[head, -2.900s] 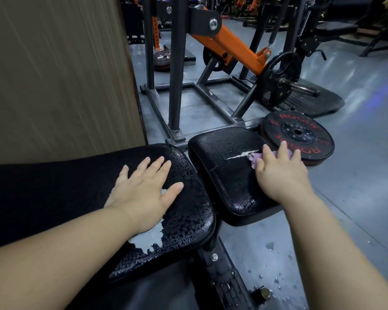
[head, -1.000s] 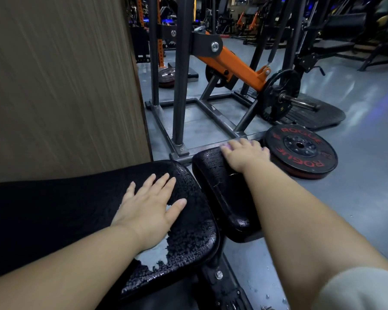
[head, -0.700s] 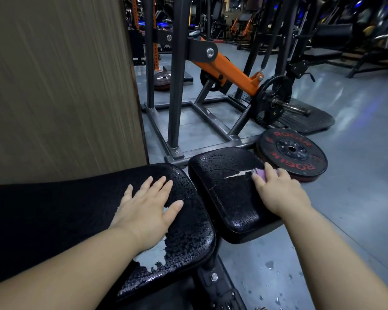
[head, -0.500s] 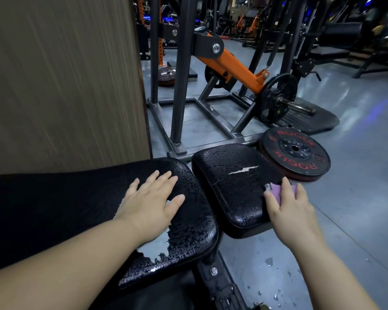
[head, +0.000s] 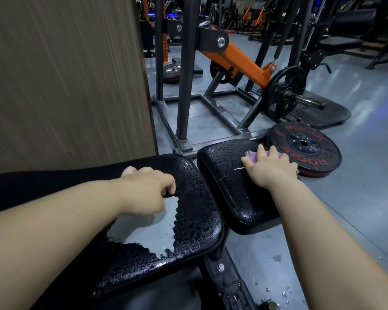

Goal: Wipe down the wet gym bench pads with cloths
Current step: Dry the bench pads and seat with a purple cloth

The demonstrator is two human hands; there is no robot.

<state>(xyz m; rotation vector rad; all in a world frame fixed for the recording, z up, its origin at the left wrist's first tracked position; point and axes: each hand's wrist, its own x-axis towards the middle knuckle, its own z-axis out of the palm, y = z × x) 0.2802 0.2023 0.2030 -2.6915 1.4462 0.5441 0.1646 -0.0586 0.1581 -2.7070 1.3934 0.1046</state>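
Two black bench pads beaded with water lie below me. The large pad (head: pixel 195 215) has a worn grey patch (head: pixel 148 229) where its cover has peeled. My left hand (head: pixel 143 191) rests on this pad with its fingers curled under, and I see nothing in it. The smaller pad (head: pixel 229 186) sits to the right and has a short white tear. My right hand (head: pixel 271 168) presses a purple cloth (head: pixel 252 155) flat on its far right part, fingers spread over the cloth.
A black and red weight plate (head: pixel 305 146) lies on the floor against the small pad's far right side. A steel rack (head: pixel 186 86) with an orange arm (head: pixel 240 61) stands beyond. A wooden panel (head: pixel 65 74) rises at left. Water drops (head: pixel 276 258) dot the grey floor.
My right hand slid the cloth from the small pad's near right edge to its far right part. My left hand, flat on the large pad before, has curled its fingers.
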